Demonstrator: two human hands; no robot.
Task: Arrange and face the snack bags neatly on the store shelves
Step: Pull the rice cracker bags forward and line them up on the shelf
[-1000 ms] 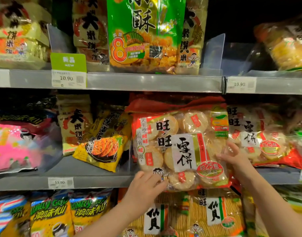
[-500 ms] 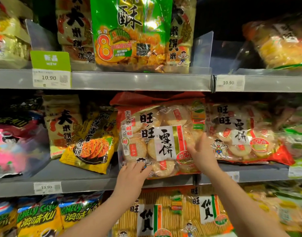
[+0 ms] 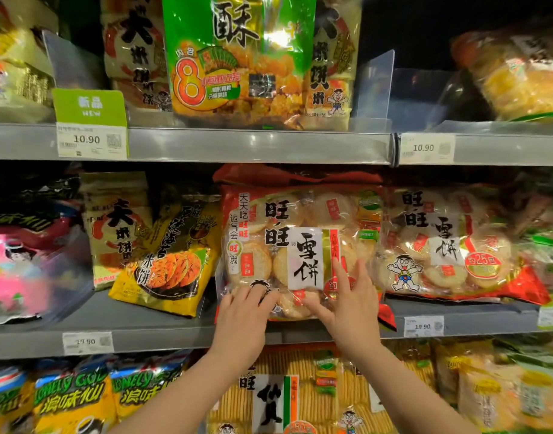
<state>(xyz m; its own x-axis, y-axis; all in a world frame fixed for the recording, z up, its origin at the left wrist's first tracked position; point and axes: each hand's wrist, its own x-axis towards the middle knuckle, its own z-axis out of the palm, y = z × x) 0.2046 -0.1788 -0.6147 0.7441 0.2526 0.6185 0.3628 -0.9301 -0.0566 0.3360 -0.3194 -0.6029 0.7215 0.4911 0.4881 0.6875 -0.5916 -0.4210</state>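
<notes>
Rice cracker bag (image 3: 300, 245): stands on the middle shelf (image 3: 137, 327), front facing out, its lower edge at the shelf's near lip; a red flap of packaging shows above its top.
Left hand (image 3: 242, 321): palm down and flat on the bag's lower left corner, fingers spread and lying loose on the film, not closed round anything.
Right hand (image 3: 350, 305): laid flat on the bag's lower right part, fingers wide and pointing up, thumb stretched left toward the other hand; it presses the film and grips nothing.
Second cracker bag (image 3: 457, 245): same print, just right of the first, lying tilted with its red end to the right.
Yellow bag (image 3: 172, 261): left of the cracker bag, leaning to the right, its corner on the shelf.
Beige bag (image 3: 115, 227): behind and left of the yellow one, upright.
Green bag (image 3: 237, 57): on the top shelf (image 3: 253, 145), upright, directly above the cracker bag.
Price tags: "10.90" tag (image 3: 90, 140) under a green "NEW" sign on the top shelf; "19.90" tag (image 3: 423, 326) on the middle shelf edge, right of the hands.
Lower shelf: striped bags (image 3: 281, 399) stand below the hands, partly hidden by the forearms.
</notes>
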